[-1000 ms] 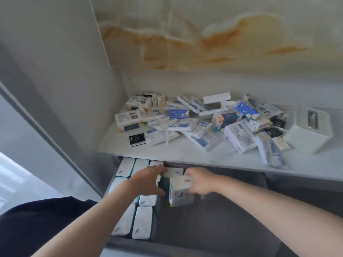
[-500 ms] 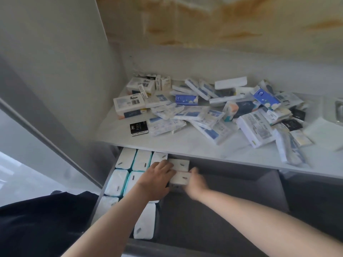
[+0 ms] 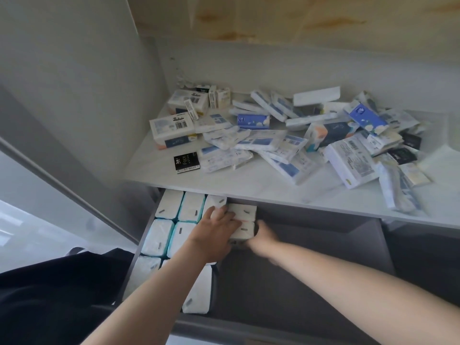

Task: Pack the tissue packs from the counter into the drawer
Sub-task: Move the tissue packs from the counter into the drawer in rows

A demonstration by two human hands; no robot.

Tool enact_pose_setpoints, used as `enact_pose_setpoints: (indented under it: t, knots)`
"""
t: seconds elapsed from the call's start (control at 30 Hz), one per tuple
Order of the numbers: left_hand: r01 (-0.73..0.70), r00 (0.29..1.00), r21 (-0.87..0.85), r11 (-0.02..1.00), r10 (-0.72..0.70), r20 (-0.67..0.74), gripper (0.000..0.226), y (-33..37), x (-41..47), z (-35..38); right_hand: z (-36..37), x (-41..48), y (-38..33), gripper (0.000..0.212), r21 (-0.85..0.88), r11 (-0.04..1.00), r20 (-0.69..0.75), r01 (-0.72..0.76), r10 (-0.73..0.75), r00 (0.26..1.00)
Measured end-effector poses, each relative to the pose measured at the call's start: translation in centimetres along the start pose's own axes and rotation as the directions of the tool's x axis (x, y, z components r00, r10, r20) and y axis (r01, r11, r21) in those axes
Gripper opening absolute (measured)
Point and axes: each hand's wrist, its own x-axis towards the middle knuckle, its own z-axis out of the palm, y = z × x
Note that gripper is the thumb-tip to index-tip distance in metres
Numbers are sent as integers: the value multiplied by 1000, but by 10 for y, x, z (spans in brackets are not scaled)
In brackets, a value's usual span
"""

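Observation:
The grey drawer stands pulled out under the white counter. Several white tissue packs fill its left side in rows. Both hands press on one white pack in the third column, just in front of another pack at the back. My left hand lies flat on the pack's left edge. My right hand grips its right side. A loose heap of tissue packs in white, blue and black wrappers covers the counter.
A grey cabinet wall rises on the left. The drawer's right half shows bare grey floor. A black "Face" pack lies near the counter's front left. My dark clothing fills the bottom left corner.
The pack that my right hand held upright above the drawer has gone down into the third column. Both hands moved toward the drawer's back with it. The camera tilted down.

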Motion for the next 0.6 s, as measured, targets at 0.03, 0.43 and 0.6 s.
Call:
enact_pose_setpoints:
  t: [0.03, 0.43, 0.6]
  knots:
    - [1, 1000, 0, 1000, -1, 11, 60, 0, 0, 0, 2, 3, 2, 46, 11, 1000, 15, 14, -14, 1000]
    - [22, 999, -187, 982, -15, 35, 54, 11, 8, -47, -73, -46, -15, 56, -378, 900, 207, 215, -144, 968]
    - [10, 990, -362, 932, -60, -128, 31, 31, 15, -95, -144, -83, -35, 42, -474, 812, 232, 341, -259, 938]
